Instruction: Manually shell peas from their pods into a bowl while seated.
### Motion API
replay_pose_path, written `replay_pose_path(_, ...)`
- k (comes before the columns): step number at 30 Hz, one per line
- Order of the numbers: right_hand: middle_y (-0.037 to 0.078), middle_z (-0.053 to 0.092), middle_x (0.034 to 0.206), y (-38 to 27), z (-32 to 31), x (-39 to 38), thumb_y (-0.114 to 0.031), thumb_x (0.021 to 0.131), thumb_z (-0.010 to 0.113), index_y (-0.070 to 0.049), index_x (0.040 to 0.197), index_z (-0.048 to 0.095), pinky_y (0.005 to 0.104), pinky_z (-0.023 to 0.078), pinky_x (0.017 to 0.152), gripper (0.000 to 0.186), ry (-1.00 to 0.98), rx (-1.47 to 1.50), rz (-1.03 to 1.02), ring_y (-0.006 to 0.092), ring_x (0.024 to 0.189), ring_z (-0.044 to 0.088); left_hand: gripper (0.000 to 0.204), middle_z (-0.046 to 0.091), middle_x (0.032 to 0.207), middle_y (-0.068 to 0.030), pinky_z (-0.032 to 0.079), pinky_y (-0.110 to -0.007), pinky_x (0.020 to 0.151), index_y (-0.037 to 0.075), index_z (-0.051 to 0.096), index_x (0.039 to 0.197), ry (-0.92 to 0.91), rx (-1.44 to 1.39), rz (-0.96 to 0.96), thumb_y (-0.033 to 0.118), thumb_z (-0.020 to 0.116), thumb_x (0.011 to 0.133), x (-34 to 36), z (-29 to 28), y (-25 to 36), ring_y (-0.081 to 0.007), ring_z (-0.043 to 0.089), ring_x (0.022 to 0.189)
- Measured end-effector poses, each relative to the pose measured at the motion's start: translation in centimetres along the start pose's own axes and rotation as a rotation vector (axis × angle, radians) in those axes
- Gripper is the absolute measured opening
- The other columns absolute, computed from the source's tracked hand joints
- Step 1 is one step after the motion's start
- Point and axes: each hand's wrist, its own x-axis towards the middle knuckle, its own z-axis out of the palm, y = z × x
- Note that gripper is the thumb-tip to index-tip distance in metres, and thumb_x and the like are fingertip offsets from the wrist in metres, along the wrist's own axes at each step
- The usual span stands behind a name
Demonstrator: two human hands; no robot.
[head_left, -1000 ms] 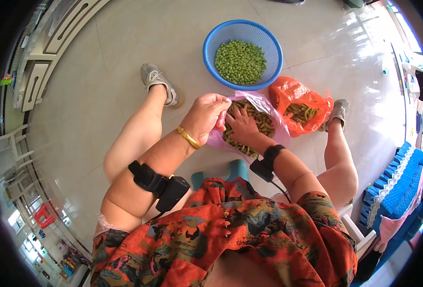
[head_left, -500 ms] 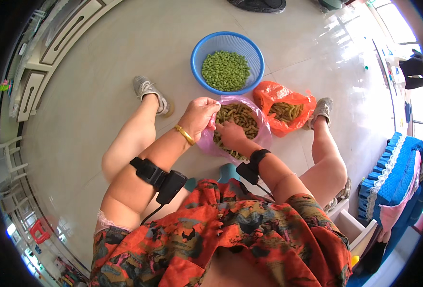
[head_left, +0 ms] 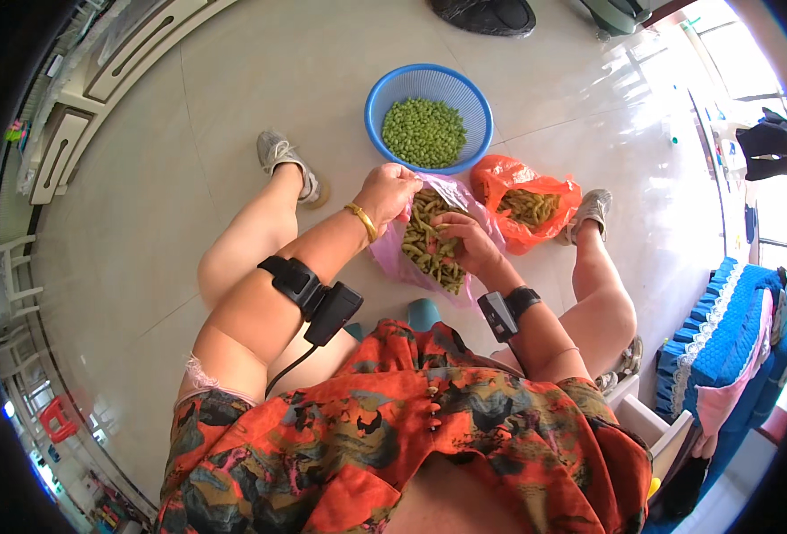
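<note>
Seated low, knees apart, work laid out on the floor [head_left: 233, 107] between the feet. Left hand [head_left: 386, 191] curled at the upper rim of the pink bag [head_left: 389, 256], fingers closed on what looks like a pod or the bag's edge; cannot tell which from here. Right hand [head_left: 466, 245] down inside the same bag, fingers bent and resting in the heap of green pods [head_left: 427, 245], thumb tucked toward the palm; whether anything is pinched there, cannot tell. Bag spread wide and flat, probably so both hands get in at once.

Just beyond the bag, the blue basket [head_left: 429, 84], holding shelled green beans [head_left: 423, 132] and set within easy reach of the left hand. To the right, touching the pink bag, an orange bag [head_left: 525, 173] with its mouth open upward and more pods or empty shells showing inside; hard to say which. Gold bangle [head_left: 361, 221] on the left wrist, black strapped devices on both forearms. Grey shoes either side, framing the whole spread.
</note>
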Motion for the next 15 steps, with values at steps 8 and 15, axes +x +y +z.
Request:
replay_pose_path(8,0.009,0.054,0.076,-1.6,0.7,-3.2,-0.006,0.077,0.044,-0.007,0.091,0.05,0.0258,0.036,0.038,0.015,-0.162,0.21,-0.082,0.0186,0.059,0.055,0.011,0.053,0.064,-0.0002,0.042,-0.024,0.042,0.003,0.055,0.084,0.165,0.07,0.086,0.013,0.057,0.081,0.9,-0.7,-0.7,-0.0082,0.048,0.051)
replay_pose_path(15,0.007,0.052,0.067,-3.3,3.3,-7.2,-0.013,0.084,0.05,-0.007,0.09,0.048,0.0231,0.029,0.032,0.008,-0.112,0.228,-0.195,0.0161,0.049,0.05,0.012,0.053,0.063,0.0004,0.038,-0.021,0.043,0.003,0.057,0.076,0.434,0.272,0.394,0.015,0.06,0.076,0.7,-1.6,-0.6,-0.0065,0.048,0.052)
